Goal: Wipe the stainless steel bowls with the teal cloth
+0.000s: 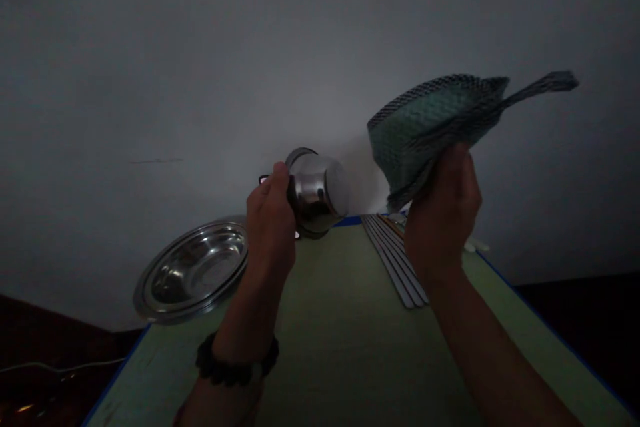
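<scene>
My left hand (pixel 271 217) is closed around the rim of a small shiny steel cup (pixel 319 191), held up above the table and tilted on its side with its base toward the right. A dark bead bracelet (pixel 235 367) circles that wrist. My right hand (pixel 443 213) is raised beside it, closed on a bunched green checked cloth (pixel 440 120). One corner of the cloth sticks out to the right. The cloth and the cup are apart, with a gap between them.
A pale green table (pixel 345 340) with a blue edge stretches ahead. A wide steel bowl (pixel 193 268) sits at its left edge, overhanging it. Several long flat light-coloured strips (pixel 395 257) lie at the far right. A plain grey wall stands behind.
</scene>
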`<state>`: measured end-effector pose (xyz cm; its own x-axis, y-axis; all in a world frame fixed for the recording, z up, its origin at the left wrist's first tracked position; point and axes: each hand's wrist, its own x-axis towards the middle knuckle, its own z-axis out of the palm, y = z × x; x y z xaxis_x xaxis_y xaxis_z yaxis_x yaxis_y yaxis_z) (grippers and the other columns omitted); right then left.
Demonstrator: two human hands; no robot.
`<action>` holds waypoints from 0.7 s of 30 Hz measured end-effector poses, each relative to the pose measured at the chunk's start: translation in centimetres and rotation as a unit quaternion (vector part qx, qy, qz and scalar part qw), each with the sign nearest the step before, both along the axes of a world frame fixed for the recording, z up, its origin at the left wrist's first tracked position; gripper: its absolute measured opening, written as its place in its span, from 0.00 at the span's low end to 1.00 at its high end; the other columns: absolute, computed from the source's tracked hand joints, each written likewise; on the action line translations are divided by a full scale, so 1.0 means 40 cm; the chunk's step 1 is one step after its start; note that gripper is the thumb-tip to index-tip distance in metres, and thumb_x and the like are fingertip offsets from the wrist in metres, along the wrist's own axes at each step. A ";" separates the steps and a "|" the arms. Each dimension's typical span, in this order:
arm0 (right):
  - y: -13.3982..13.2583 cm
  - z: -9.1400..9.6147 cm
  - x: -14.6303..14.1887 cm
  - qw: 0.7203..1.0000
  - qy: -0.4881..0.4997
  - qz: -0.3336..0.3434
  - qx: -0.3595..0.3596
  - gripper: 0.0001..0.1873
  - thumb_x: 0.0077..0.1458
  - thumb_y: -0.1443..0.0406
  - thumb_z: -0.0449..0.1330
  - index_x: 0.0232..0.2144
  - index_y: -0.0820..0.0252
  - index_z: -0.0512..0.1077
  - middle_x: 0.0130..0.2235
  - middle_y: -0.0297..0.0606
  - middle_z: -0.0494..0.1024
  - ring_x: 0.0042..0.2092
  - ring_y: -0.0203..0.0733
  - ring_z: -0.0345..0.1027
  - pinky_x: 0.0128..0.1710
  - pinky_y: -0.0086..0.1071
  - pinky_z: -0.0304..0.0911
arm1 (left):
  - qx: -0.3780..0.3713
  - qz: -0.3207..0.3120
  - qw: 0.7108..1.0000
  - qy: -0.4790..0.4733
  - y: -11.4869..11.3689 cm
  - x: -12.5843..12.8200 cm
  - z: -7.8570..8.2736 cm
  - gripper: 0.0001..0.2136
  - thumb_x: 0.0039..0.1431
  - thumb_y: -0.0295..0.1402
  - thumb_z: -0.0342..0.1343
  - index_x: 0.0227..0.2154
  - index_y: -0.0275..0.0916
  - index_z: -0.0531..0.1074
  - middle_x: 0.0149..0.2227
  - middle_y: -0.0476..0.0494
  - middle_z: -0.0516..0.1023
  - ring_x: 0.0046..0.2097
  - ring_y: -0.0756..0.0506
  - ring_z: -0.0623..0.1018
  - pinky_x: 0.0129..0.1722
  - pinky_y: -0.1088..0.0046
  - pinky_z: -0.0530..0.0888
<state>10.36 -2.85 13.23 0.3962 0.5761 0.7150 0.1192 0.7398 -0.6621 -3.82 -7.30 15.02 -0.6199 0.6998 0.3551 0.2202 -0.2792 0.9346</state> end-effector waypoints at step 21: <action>-0.024 -0.058 -0.064 0.977 -0.154 0.132 0.071 0.16 0.63 0.62 0.43 0.44 0.54 0.69 0.47 0.40 0.73 0.50 0.44 0.66 0.50 0.44 0.62 | 0.012 -0.124 0.983 0.138 -0.048 0.026 0.027 0.18 0.59 0.39 0.51 0.15 0.39 0.68 0.16 0.51 0.68 0.19 0.52 0.65 0.18 0.76 0.60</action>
<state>7.82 -3.81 10.91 0.0004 0.5146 0.8574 0.0902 0.8539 -0.5126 -2.78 -9.21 16.12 -0.3089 0.8062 0.5046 0.3866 -0.3783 0.8411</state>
